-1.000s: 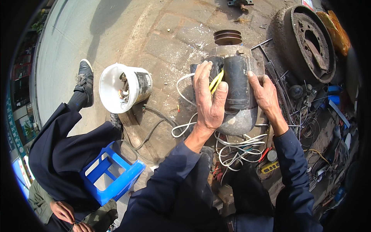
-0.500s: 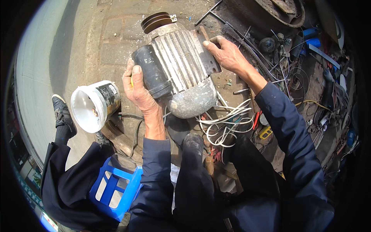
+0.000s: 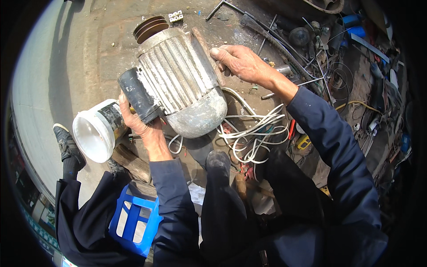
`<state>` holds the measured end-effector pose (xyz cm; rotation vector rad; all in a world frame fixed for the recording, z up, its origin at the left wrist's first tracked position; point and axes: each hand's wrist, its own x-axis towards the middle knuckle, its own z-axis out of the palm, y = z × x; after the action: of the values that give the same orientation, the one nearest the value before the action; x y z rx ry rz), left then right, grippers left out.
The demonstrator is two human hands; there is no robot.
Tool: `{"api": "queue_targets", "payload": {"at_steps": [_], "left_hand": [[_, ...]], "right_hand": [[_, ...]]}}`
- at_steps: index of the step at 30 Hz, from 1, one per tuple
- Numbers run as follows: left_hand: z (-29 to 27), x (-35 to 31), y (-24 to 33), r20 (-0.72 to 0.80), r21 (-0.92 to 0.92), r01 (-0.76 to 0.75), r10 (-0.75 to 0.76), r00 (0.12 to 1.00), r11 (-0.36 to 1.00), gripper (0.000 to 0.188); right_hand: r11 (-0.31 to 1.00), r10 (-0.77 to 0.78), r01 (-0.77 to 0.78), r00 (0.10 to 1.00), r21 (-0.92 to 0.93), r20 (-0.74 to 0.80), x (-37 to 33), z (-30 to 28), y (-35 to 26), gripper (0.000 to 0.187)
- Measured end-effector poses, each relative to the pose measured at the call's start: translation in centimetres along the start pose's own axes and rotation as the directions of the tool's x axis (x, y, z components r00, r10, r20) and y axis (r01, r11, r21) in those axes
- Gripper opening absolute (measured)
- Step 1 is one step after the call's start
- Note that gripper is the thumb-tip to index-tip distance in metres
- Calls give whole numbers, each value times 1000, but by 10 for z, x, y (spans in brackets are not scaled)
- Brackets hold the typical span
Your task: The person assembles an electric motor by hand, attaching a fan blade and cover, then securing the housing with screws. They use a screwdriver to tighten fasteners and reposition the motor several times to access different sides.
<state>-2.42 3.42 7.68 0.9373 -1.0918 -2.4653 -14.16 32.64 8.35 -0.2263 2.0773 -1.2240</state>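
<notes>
Motor [image 3: 180, 80], grey and ribbed, is held tilted above the paved ground [image 3: 111, 53]. Left hand [image 3: 138, 122] is closed around its black cylinder [image 3: 138, 95]; right hand [image 3: 238, 62] is pressed open against the far side. White wires [image 3: 255, 131] lie below, white bucket [image 3: 95, 131] just left.

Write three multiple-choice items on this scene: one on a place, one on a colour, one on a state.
1. Where does the white plastic bucket lie relative to the grey ribbed electric motor?
A. to the person's left
B. on top of it
C. to the person's right

2. What colour is the plastic stool?
A. red
B. blue
C. green

3. How is the left hand placed?
A. gripping the motor's black cylinder
B. inside the bucket
C. on the stool

Answers: 1 A, the bucket is left of the motor. 2 B, the stool is blue. 3 A, its fingers wrap the cylinder.
</notes>
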Motion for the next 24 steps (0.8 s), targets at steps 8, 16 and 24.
{"api": "queue_targets", "payload": {"at_steps": [8, 16, 24], "left_hand": [[-3, 2, 0, 11, 45, -7, 7, 1000, 999, 63], [-6, 4, 0, -1, 79, -56, 57, 998, 995, 50], [-23, 1, -4, -40, 134, -113, 120, 992, 984, 36]], "right_hand": [[929, 52, -93, 991, -358, -121, -81, 4, 107, 19], [890, -154, 61, 973, -453, -173, -101, 58, 157, 24], [854, -181, 87, 974, -513, -137, -102, 62, 159, 20]]}}
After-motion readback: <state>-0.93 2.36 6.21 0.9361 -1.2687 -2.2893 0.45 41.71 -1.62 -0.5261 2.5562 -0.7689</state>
